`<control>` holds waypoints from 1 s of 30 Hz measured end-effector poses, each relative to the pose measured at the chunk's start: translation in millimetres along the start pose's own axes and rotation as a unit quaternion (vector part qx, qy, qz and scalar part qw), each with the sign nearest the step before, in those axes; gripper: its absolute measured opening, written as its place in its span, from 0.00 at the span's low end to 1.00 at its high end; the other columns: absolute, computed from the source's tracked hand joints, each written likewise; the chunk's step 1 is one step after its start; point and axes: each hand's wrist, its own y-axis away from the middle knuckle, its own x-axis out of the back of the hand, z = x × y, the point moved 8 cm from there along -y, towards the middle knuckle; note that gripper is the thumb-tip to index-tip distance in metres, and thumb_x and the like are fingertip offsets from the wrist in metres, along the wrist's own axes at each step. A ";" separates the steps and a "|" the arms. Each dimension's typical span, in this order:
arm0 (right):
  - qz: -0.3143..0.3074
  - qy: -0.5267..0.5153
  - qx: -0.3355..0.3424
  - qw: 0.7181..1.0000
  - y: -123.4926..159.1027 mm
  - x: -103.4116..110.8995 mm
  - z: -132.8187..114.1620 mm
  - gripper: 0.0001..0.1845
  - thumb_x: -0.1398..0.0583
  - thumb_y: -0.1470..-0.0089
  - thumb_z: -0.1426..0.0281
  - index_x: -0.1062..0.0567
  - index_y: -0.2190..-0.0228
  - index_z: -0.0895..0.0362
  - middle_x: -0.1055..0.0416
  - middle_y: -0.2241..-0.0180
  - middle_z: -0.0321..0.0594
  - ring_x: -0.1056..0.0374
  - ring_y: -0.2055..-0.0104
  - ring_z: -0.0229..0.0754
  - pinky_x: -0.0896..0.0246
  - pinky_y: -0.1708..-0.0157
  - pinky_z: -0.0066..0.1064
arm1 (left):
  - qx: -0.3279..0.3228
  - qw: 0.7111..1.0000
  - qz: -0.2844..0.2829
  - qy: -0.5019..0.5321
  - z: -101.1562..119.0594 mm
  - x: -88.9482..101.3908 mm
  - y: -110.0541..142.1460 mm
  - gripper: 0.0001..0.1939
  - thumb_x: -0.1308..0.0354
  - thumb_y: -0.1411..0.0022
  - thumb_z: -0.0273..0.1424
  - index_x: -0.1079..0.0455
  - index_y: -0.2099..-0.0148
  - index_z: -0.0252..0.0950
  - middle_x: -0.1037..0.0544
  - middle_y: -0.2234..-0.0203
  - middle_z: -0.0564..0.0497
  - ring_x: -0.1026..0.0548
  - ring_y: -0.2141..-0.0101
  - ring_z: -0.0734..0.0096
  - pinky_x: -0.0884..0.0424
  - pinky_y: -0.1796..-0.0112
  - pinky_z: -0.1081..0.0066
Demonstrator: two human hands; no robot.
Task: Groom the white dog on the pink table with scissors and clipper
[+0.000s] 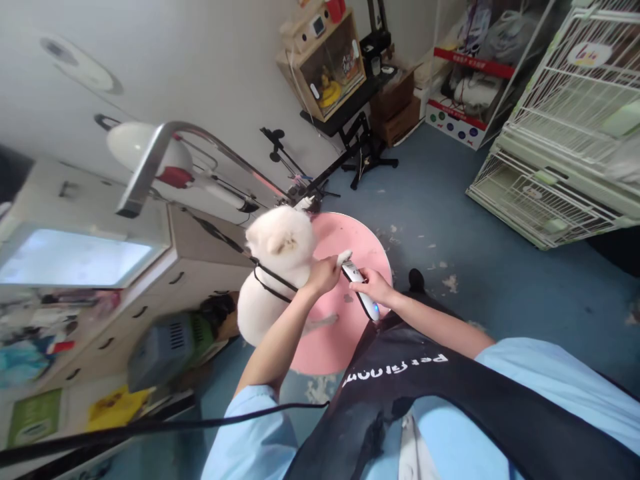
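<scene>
A white furry pet (265, 307) sits on a round pink table (365, 233); I cannot tell for certain whether it is a cat or a dog. Black straps run round its neck and chest. My left hand (324, 275) is closed around its raised foreleg, and the white paw (344, 256) sticks out past my fingers. In my right hand (375, 287) is a white and black hair clipper (363, 293) with a blue light near its lower end. The clipper's head is right by the paw, but whether it touches the fur is too small to tell.
A curved metal grooming arm (160, 147) rises behind the pet, with a dark tether (215, 230) leading down to it. Wire cages (565, 133) stand at the right. Drawers (165, 287) and a pet carrier (160, 347) are at the left. Fur tufts (450, 283) litter the blue floor.
</scene>
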 end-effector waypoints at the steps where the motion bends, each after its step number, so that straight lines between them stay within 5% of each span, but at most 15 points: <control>1: -0.002 -0.010 -0.005 1.000 1.2 0.2 -2.2 0.16 0.34 0.58 0.64 0.27 0.66 0.56 0.28 0.73 0.34 0.34 0.73 0.39 0.41 0.72 0.31 | 0.000 1.000 0.006 0.002 0.3 1.0 -0.1 0.17 0.57 0.27 0.35 0.27 0.54 0.34 0.19 0.57 0.45 0.22 0.57 0.62 0.33 0.61 0.70; 14: -0.064 -0.098 0.011 0.993 5.3 -14.5 -6.9 0.13 0.34 0.55 0.63 0.29 0.69 0.57 0.31 0.74 0.34 0.33 0.71 0.39 0.35 0.71 0.30 | 0.017 0.999 0.029 -0.019 7.4 7.5 3.6 0.14 0.54 0.30 0.30 0.27 0.55 0.34 0.20 0.59 0.44 0.23 0.59 0.63 0.32 0.60 0.70; 18: -0.009 -0.133 0.030 0.991 4.6 -4.1 -9.4 0.15 0.35 0.53 0.61 0.29 0.66 0.56 0.32 0.74 0.32 0.33 0.71 0.38 0.35 0.71 0.30 | 0.016 0.999 0.021 -0.034 5.7 5.0 6.2 0.14 0.54 0.29 0.31 0.28 0.52 0.34 0.20 0.56 0.43 0.22 0.56 0.60 0.32 0.59 0.69; 20: -0.032 -0.125 0.028 0.991 3.6 -8.0 -11.0 0.15 0.34 0.55 0.62 0.30 0.67 0.56 0.33 0.75 0.32 0.34 0.72 0.38 0.36 0.72 0.29 | 0.018 0.999 0.012 -0.030 3.0 3.9 7.5 0.14 0.54 0.29 0.31 0.28 0.52 0.33 0.20 0.56 0.43 0.22 0.56 0.59 0.32 0.59 0.69; 22: -0.059 -0.117 0.018 0.991 1.6 -13.6 -11.9 0.14 0.33 0.57 0.65 0.31 0.70 0.56 0.35 0.76 0.31 0.37 0.74 0.36 0.40 0.75 0.28 | 0.019 1.000 0.002 -0.014 -0.4 4.3 9.0 0.14 0.54 0.29 0.31 0.28 0.54 0.34 0.19 0.59 0.44 0.22 0.58 0.60 0.32 0.60 0.69; 26: -0.012 -0.155 0.009 0.988 -3.7 -8.5 -9.9 0.12 0.37 0.52 0.63 0.32 0.70 0.55 0.38 0.78 0.30 0.42 0.78 0.34 0.46 0.78 0.27 | 0.010 0.997 0.011 0.072 -9.1 13.8 11.6 0.14 0.51 0.30 0.36 0.27 0.57 0.33 0.19 0.62 0.46 0.22 0.60 0.63 0.31 0.59 0.70; 30: -0.101 -0.113 0.013 0.988 2.3 -23.4 -6.3 0.12 0.35 0.56 0.66 0.29 0.69 0.57 0.34 0.76 0.32 0.39 0.75 0.35 0.46 0.76 0.27 | -0.025 0.985 0.011 0.173 -16.9 19.0 11.4 0.13 0.47 0.33 0.37 0.28 0.62 0.32 0.21 0.68 0.49 0.25 0.65 0.68 0.30 0.61 0.73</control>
